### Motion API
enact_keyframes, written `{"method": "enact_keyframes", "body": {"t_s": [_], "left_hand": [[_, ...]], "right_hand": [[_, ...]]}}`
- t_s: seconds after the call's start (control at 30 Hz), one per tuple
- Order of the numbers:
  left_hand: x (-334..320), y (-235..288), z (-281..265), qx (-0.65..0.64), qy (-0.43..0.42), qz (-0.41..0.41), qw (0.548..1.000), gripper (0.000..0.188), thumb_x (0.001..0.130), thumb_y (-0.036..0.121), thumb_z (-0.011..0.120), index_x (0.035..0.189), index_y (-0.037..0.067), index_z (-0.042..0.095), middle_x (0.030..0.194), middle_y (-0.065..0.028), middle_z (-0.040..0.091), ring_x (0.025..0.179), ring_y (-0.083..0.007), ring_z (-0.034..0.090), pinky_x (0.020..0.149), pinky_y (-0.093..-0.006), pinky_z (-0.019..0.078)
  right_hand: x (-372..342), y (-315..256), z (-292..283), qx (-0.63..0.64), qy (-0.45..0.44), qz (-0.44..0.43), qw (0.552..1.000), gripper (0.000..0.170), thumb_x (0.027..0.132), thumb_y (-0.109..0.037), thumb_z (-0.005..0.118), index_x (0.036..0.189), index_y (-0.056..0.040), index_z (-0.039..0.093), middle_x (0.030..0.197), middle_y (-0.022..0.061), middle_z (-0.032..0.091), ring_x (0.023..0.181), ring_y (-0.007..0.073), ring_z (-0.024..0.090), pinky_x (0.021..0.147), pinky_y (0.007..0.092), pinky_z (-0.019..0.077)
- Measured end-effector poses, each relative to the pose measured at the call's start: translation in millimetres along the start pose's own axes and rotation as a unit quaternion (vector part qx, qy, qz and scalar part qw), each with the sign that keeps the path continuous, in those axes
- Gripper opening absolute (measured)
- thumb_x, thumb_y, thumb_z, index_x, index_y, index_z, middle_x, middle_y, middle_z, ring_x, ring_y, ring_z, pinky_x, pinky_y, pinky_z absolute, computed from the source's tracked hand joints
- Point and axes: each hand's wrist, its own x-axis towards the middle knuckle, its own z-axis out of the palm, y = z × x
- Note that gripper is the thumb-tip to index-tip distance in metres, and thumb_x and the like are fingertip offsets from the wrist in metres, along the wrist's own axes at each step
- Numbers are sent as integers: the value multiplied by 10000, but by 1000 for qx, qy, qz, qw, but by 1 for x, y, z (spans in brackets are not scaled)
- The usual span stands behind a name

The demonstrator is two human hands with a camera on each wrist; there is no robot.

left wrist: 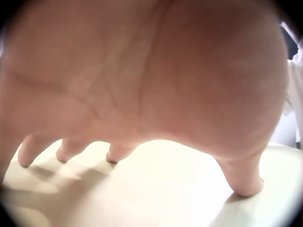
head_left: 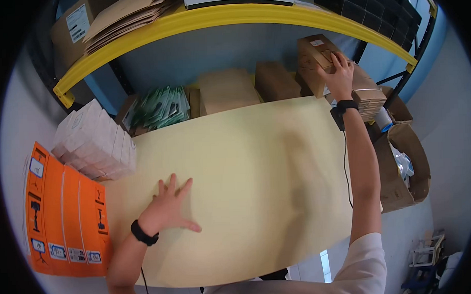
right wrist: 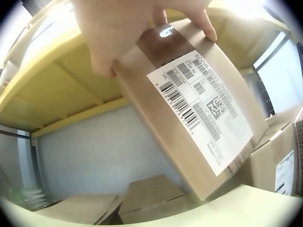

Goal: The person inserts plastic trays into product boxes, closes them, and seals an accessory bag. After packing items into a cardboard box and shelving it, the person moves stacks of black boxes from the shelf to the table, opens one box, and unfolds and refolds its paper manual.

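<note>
At the back right in the head view, my right hand (head_left: 339, 81) grips the top of a brown cardboard box (head_left: 309, 66). Thumb and fingers hold the box (right wrist: 180, 127) across its taped end in the right wrist view, where it is tilted and shows a white barcode label (right wrist: 203, 113). My left hand (head_left: 167, 209) has its fingers spread over the pale yellow table (head_left: 237, 199). Seen in the left wrist view, the left palm (left wrist: 142, 75) is raised, with fingertips down at the tabletop and nothing held.
Along the back are green packets (head_left: 164, 108) and brown boxes (head_left: 228, 87), under a yellow shelf beam (head_left: 231, 15). White boxes (head_left: 95, 141) and an orange carton (head_left: 66, 215) stand left. Flattened cardboard (head_left: 370, 103) and an open carton (head_left: 395, 180) are at the right.
</note>
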Motion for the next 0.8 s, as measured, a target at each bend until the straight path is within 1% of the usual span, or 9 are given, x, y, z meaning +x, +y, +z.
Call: {"method": "enact_keyframes", "body": {"t_s": [0.1, 0.17, 0.23, 0.37, 0.47, 0.53, 0.67, 0.73, 0.8], "left_hand": [[1, -1, 1, 6, -2, -3, 1000, 1349, 486, 704, 816, 1541, 172, 165, 1539, -348, 70, 1360, -636, 93, 1090, -610, 285], [1, 2, -3, -4, -6, -10, 1000, 1356, 475, 714, 815, 1539, 170, 176, 1545, -338, 58, 1371, -624, 79, 1081, -634, 278], [2, 3, -6, -23, -22, -11, 999, 1340, 480, 746, 785, 1538, 180, 187, 1548, -332, 41, 1373, -624, 40, 1030, -712, 274], [4, 3, -5, -20, -35, -17, 999, 1334, 487, 760, 771, 1538, 179, 191, 1550, -329, 38, 1377, -619, 33, 1031, -711, 272], [4, 1, -5, -20, -24, -18, 999, 1329, 488, 760, 770, 1539, 187, 192, 1551, -326, 37, 1382, -612, 29, 1038, -707, 266], [4, 3, -6, -12, -25, -24, 999, 1329, 475, 762, 780, 1535, 194, 213, 1550, -327, 45, 1385, -605, 57, 1095, -631, 252], [5, 3, -6, -11, -26, -28, 999, 1319, 478, 766, 777, 1533, 203, 220, 1550, -327, 46, 1382, -609, 63, 1099, -625, 248], [4, 1, -4, -31, -13, -12, 999, 1300, 493, 749, 778, 1536, 219, 211, 1553, -319, 41, 1383, -611, 27, 1037, -714, 258], [3, 1, -4, -31, -8, -15, 999, 1295, 497, 746, 778, 1536, 219, 214, 1551, -321, 44, 1381, -614, 33, 1035, -716, 259]], "right_hand": [[10, 8, 44, -29, -35, 13, 999, 668, 757, -494, 705, 1258, -60, 620, 1349, 124, 533, 1236, 459, 407, 1067, 501, 358], [15, 8, 67, -23, -35, 11, 999, 664, 756, -493, 705, 1254, -61, 622, 1343, 144, 534, 1226, 471, 411, 1060, 499, 366], [25, 7, 90, 5, -35, -13, 999, 665, 751, -492, 710, 1238, -47, 627, 1317, 171, 548, 1201, 483, 428, 1048, 499, 377], [31, -2, 125, 45, -22, -12, 999, 663, 748, -491, 714, 1218, -30, 633, 1281, 193, 571, 1173, 469, 469, 1027, 497, 393], [35, -11, 145, -10, -25, -25, 999, 666, 748, -490, 716, 1208, -16, 635, 1254, 195, 590, 1157, 438, 507, 1032, 491, 383], [39, 2, 166, -35, -31, -27, 999, 667, 759, -586, 654, 1195, -81, 653, 1256, 174, 597, 1164, 336, 533, 1060, 502, 316], [43, 3, 173, -33, -22, -30, 999, 658, 754, -575, 670, 1201, -93, 650, 1250, 161, 601, 1152, 325, 548, 1040, 486, 340], [44, -2, 174, 33, 47, -58, 997, 644, 749, -559, 689, 1209, -111, 647, 1240, 155, 603, 1129, 327, 564, 1034, 478, 350], [46, -6, 176, 36, 30, -37, 998, 629, 745, -537, 705, 1210, -116, 646, 1253, 160, 592, 1145, 342, 545, 1037, 481, 351]]}}
